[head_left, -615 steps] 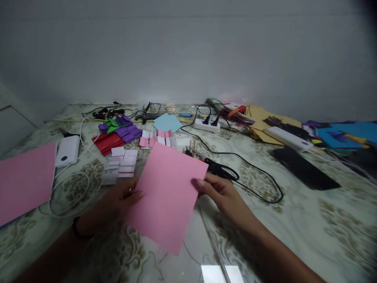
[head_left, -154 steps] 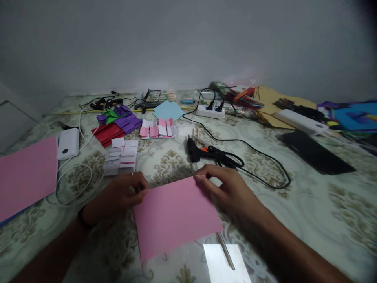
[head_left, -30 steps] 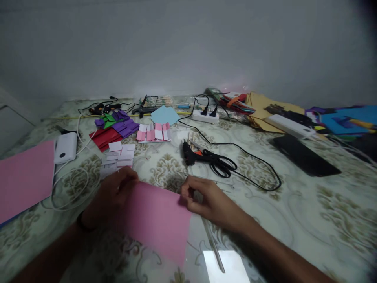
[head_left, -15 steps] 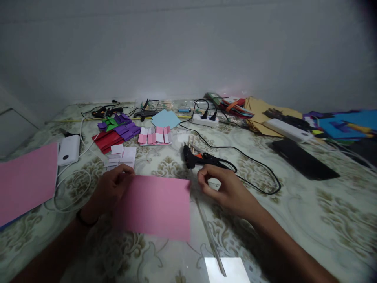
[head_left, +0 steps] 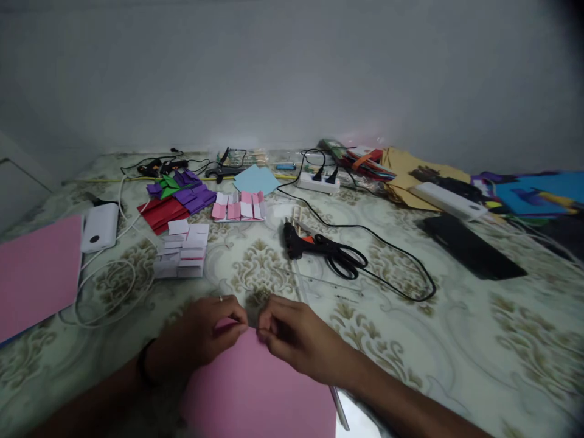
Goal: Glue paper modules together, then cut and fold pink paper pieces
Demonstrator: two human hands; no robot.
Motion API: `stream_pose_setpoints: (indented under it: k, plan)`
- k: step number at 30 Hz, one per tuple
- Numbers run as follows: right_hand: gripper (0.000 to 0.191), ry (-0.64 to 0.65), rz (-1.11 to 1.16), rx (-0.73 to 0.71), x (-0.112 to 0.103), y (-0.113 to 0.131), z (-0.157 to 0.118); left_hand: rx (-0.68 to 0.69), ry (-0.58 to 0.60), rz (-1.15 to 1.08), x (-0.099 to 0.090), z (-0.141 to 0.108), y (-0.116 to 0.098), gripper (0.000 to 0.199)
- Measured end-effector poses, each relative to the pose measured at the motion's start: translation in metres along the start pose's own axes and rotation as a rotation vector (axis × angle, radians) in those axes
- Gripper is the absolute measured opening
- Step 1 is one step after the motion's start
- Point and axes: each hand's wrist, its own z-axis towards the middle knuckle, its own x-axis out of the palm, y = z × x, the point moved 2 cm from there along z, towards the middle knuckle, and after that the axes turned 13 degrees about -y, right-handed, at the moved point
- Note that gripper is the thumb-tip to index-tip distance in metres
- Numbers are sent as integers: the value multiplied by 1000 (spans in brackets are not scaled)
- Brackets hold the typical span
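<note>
A pink sheet of paper [head_left: 262,395] hangs tilted toward me at the bottom centre. My left hand [head_left: 212,331] pinches its top edge between thumb and fingers. Close beside it, a small gap apart, my right hand [head_left: 296,334] pinches the same edge. Under the right forearm a clear glue stick [head_left: 340,409] shows partly, lying over a white piece of paper [head_left: 358,418]. Beyond the hands lie a black glue gun [head_left: 294,241], black-handled scissors [head_left: 344,258] and a clear ruler [head_left: 333,286].
Folded white papers [head_left: 182,249], pink-and-white folded strips [head_left: 239,207] and a white power bank [head_left: 100,228] lie left. A larger pink sheet [head_left: 39,274] is at far left. A power strip [head_left: 319,182] stands behind; a black phone-like slab [head_left: 472,246] lies right.
The pink sheet has moved nearer to me and turned. My right hand, earlier beside it with nothing visible in its fingers, has moved left and taken its edge. My left hand has moved right and down.
</note>
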Motion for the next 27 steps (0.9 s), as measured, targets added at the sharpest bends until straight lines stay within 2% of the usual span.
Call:
stream_pose_setpoints:
  k: [14,22,27]
  plan:
    - [25,22,18,51,10,-4,-3,90,9,-43,10,-5,-4,13]
    - [26,21,26,115,5,-3,-2,25,14,-51,1,0,-5,12]
    - [27,8,33,130,-2,-2,-1,-27,-9,-37,-13,4,-3,11]
